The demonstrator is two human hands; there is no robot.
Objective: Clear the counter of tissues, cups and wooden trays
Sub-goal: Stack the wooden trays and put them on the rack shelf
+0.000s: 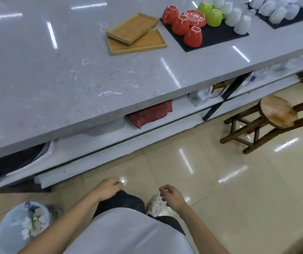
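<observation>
Two wooden trays (138,33) lie stacked on the grey counter (55,79), the upper one askew. Right of them a black mat (214,36) carries upturned red cups (193,36), a red saucer (195,17), green cups (214,17) and white cups (238,19). My left hand (108,189) and my right hand (171,196) hang low in front of my body, far below the counter. Both hold nothing, with fingers loosely curled. Crumpled tissues (31,226) sit in a bin at lower left.
The lined waste bin (6,233) stands on the tiled floor at my left. A wooden stool (277,112) stands at the right by the counter. Shelves under the counter hold a red cloth (150,113) and containers. A second black mat (301,17) with white cups is far right.
</observation>
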